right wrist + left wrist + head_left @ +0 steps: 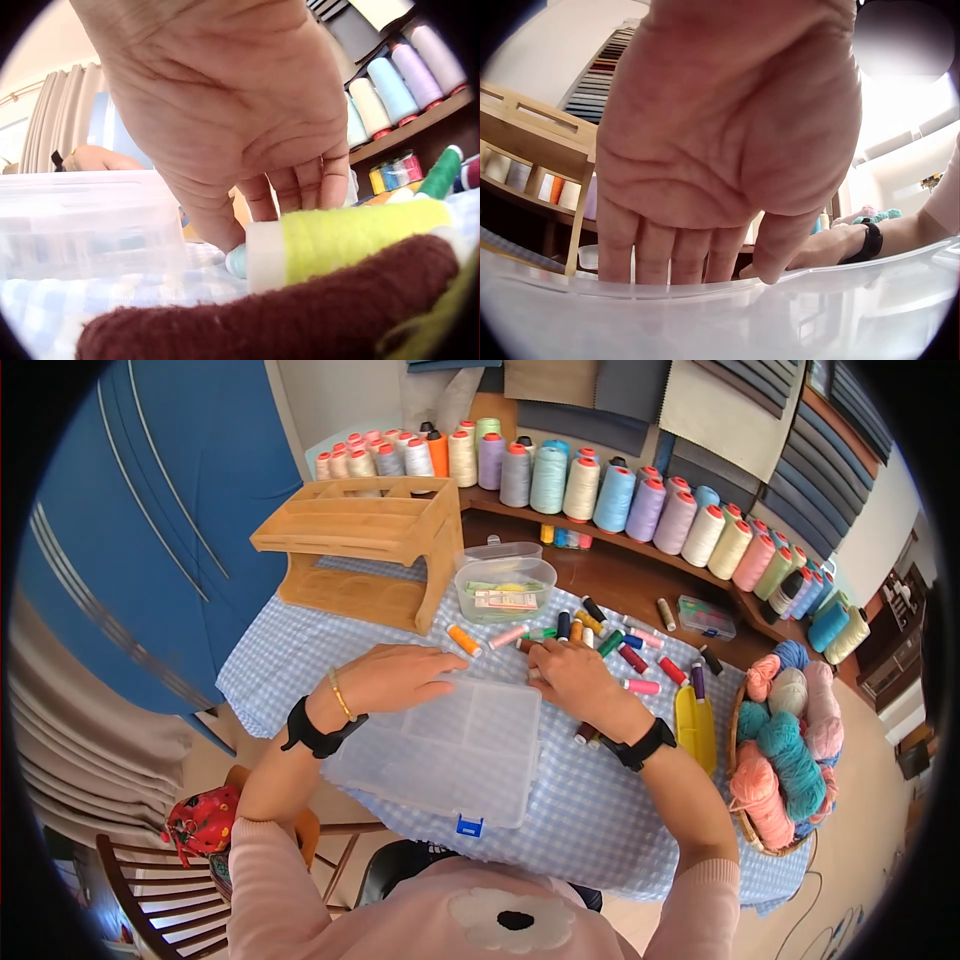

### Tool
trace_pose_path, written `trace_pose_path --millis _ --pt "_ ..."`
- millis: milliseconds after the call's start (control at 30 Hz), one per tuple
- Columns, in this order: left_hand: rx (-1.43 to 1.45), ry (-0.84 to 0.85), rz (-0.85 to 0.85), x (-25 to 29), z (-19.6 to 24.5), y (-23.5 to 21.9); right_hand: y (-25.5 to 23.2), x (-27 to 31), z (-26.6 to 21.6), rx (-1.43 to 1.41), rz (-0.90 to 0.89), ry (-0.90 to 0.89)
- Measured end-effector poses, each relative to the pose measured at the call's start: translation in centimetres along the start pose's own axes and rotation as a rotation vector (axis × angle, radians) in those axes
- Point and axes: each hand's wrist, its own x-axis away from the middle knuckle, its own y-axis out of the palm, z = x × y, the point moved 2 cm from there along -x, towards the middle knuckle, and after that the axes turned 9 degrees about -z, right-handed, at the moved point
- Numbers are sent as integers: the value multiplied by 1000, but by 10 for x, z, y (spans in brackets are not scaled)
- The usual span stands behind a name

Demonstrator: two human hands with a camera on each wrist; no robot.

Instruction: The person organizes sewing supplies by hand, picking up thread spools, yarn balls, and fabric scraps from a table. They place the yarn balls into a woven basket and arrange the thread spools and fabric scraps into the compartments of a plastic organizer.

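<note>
The left hand (395, 672) was straight-fingered; whether the right hand (572, 675) gripped I couldn't tell. Its brushing knuckles risked rolling spools (632, 659) over the far edge of the tabletop (595, 800).

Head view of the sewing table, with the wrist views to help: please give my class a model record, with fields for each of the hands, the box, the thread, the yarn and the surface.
Left hand: over the box's far left corner, fingers straight
Right hand: among the loose spools, thumb at a pale blue spool; grip unclear
Box: clear plastic, blue latch on the person's side
Loose spools: several colours, scattered beyond and right of the box
Yarn: in a basket at right
Surface: blue-and-white checked cloth
</note>
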Motion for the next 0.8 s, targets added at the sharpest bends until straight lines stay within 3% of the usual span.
trace_pose_path --millis 133,367,533,700,767,800 --pt "-5 14 -40 3 -1 3 6 -3 4 57 77 -48" --pt "-11 31 -54 5 6 -1 -34 -20 11 -97 126 -38" --pt "-8 58 -14 7 -1 3 -58 -58 14 -62 514 -39" --pt "-41 2 -28 8 1 5 -26 -92 38 -113 419 42" --pt "-56 5 -19 13 -1 3 -15 -94 48 -25 239 109" --pt "-75 14 -20 15 -1 1 -14 -92 51 -21 235 92"
